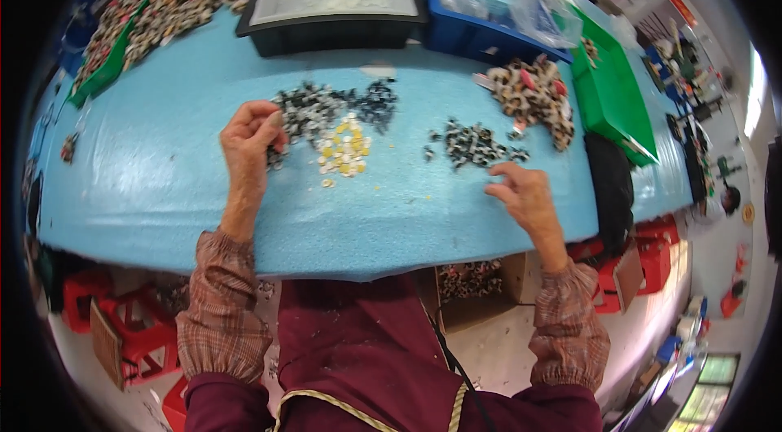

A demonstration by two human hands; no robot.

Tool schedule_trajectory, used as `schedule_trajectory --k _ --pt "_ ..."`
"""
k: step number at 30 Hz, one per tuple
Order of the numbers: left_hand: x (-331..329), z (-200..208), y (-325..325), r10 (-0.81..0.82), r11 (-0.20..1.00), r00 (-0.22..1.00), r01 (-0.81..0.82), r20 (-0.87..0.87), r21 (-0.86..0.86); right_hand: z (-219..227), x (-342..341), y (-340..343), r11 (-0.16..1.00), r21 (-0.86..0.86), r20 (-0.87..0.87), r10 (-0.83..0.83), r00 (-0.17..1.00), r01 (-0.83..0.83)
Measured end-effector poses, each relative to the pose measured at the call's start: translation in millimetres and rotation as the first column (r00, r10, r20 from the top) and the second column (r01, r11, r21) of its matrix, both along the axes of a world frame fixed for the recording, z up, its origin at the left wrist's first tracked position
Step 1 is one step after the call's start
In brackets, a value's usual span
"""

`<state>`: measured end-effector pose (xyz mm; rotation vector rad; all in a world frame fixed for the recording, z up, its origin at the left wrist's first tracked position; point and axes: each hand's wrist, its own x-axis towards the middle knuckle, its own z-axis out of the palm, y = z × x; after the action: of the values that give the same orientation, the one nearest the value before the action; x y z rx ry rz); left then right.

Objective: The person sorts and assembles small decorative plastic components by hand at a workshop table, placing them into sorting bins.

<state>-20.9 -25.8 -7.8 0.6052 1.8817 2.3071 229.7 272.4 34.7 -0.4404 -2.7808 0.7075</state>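
My left hand (254, 132) has its fingers curled together at the left edge of a heap of small grey and black parts (309, 112); whatever is in its fingertips is hidden. Small yellow and white discs (345, 148) lie in a patch just right of it. My right hand (525, 194) hovers at the near edge of a smaller pile of black-and-white parts (472, 143). Its thumb and forefinger are apart, with nothing visible between them. Behind that pile sits a mound of brown, black and cream parts (533, 99) with some red bits.
A blue-covered table (391, 228) carries everything. At the back stand a dark tray (334, 39) of whitish pieces and a blue crate (489, 39) with plastic bags. Green trays (611, 98) flank the right; a large mixed heap (187, 8) covers the far left. Below is an open cardboard box (481, 314).
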Motion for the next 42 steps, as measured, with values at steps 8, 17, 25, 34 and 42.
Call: schedule_trajectory --k 8,17,25,34,42 --pt "5 8 -2 0.081 0.995 0.994 -0.084 -0.070 -0.051 27 -63 -25 0.994 -0.036 -0.239 0.090 0.967 -0.101" --pt "2 13 -7 0.158 0.984 0.981 -0.166 -0.115 -0.066 -9 -155 -81 0.982 -0.047 -0.019 0.182 0.983 -0.183" --pt "1 12 -9 0.177 0.928 0.961 -0.236 -0.214 -0.288 -21 -156 -81 0.966 0.108 -0.020 0.237 0.971 -0.234" --pt "4 3 -3 -0.189 0.828 0.755 -0.221 -0.628 -0.515 -2 -167 -79 0.918 -0.347 -0.183 0.134 0.974 -0.192" --pt "8 -1 -2 -0.243 0.736 0.750 -0.271 -0.616 -0.620 -21 -175 -83 0.705 -0.675 -0.245 0.062 0.967 -0.216"
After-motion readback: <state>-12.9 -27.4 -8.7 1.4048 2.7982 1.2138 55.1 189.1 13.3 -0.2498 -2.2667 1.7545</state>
